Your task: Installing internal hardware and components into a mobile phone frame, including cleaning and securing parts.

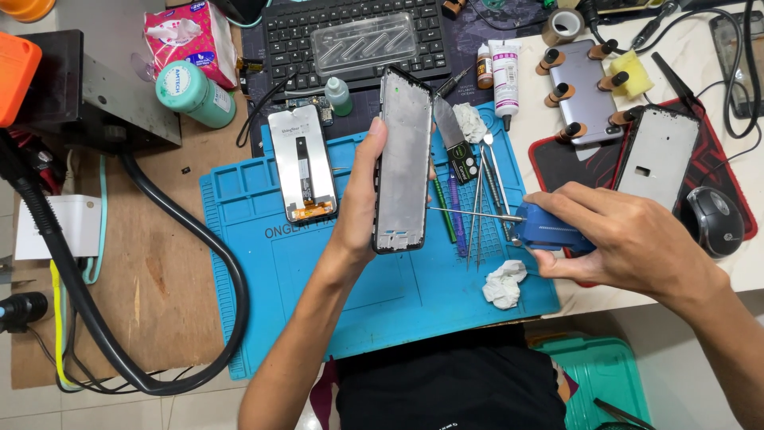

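Head view: a phone frame held up over a blue repair mat, a blue tool gripped at the mat's edge.

The table (pixel 159 279) carries the blue silicone mat (pixel 318 295), which keeps small parts from sliding off the work area. Above it the left hand (pixel 360 199) clasps a bare phone frame (pixel 403 159) by its long edge, thumb and fingers closed around the side, so the flat inner face stays open to view. The right hand (pixel 629 235) is curled around a blue tool (pixel 549 231) at the mat's right edge, just beside a fan of metal tweezers and picks (pixel 481 199) laid within reach. A detached screen panel (pixel 302 163) lies face-down on the mat's upper left, apart from the frame. A crumpled tissue (pixel 505 284) sits near the tool.
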